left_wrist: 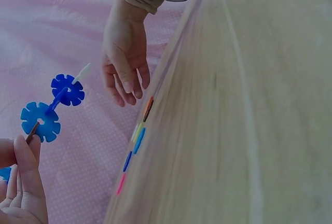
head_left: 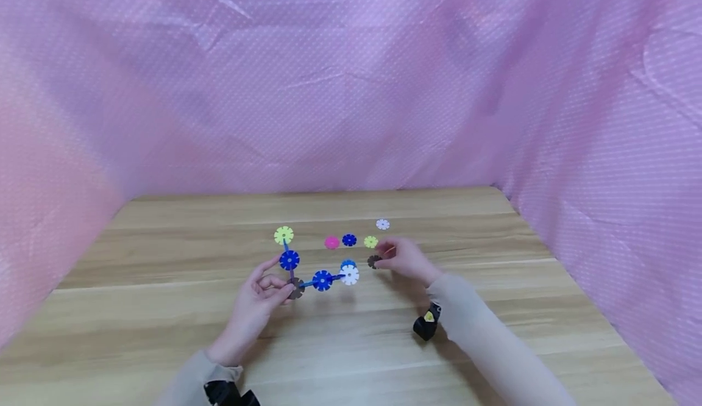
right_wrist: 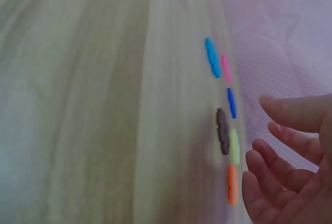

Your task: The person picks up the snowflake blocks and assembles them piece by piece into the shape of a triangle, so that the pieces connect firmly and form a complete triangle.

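Tabletop [head_left: 164, 272]: pale wood.
Left grip [head_left: 256, 299]: you pinch the disc chain [head_left: 318, 281]; a loose pinch could drop it.
Right grip [head_left: 408, 261]: you hold nothing, near a brown disc [head_left: 372, 261].

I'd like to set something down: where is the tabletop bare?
The tabletop is bare between its left edge and the left hand, between the right hand and its right edge, and nearer, between the sleeves. It is crowded between and beyond the hands: linked discs and loose discs.
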Demonstrator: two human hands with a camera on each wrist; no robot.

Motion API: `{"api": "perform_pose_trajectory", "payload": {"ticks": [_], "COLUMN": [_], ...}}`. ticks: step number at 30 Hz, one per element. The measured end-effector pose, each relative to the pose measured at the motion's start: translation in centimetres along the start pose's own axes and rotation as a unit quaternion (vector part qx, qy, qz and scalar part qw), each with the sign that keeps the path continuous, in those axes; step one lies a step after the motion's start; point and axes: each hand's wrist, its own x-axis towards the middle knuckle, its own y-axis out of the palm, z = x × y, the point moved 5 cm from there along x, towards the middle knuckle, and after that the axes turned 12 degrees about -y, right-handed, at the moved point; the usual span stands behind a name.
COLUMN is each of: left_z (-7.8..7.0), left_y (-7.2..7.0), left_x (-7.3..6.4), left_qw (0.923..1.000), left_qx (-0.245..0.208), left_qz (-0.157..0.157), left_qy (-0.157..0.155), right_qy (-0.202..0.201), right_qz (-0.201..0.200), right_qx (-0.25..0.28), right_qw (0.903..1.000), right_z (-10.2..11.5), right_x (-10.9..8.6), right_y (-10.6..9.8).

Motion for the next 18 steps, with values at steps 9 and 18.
{"api": "perform_pose_trajectory", "payload": {"ticks": [9,18], "left_z": [-0.2,0.1], "left_y": [-0.5,-1.0], "left_x": [-0.2,-0.5], "left_qw": [1.0000,1.0000], "left_qx": [-0.002,-0.004], "left_qz": [-0.001,-0.007], "left_qy": [0.004,-0.004], "right_qy": [-0.003,-0.007], "right_qz": [0.014,0.027], "right_qx": [-0.071,-0.082], "right_qw": [0.9974,0.9962], "right_z": [-0.1,-0.5], "right_x": [1.1,1.6], "right_y": [1.0,1.6]}}
